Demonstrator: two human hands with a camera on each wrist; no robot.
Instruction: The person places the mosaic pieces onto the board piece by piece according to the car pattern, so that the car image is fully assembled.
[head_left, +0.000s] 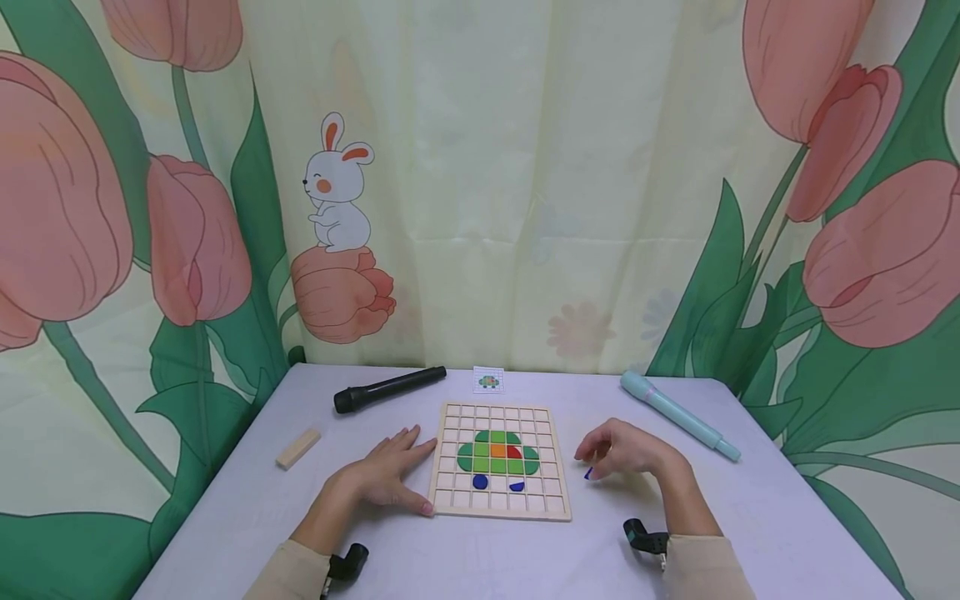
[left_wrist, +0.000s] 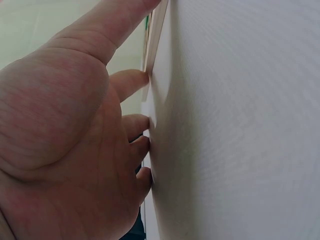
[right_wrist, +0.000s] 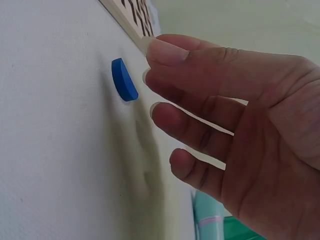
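A wooden grid board (head_left: 500, 502) lies on the white table with green, orange, red and blue pieces in its cells. A blue disc (head_left: 480, 482) and a blue part-round piece (head_left: 517, 487) sit low on the grid. My left hand (head_left: 386, 473) rests at the board's left edge, fingers spread, thumb at the lower corner. To the right of the board, my right hand (head_left: 622, 448) hovers with bent fingers over a loose blue half-round piece (right_wrist: 123, 81). That piece lies on the table, apart from the fingertips in the right wrist view.
A small pattern card (head_left: 488, 381) lies behind the board. At the back left is a black microphone-shaped stick (head_left: 390, 390), with a wooden block (head_left: 298, 448) nearer the left edge. A pale teal tube (head_left: 678, 414) lies at the back right. A flowered curtain (head_left: 480, 183) hangs behind the table.
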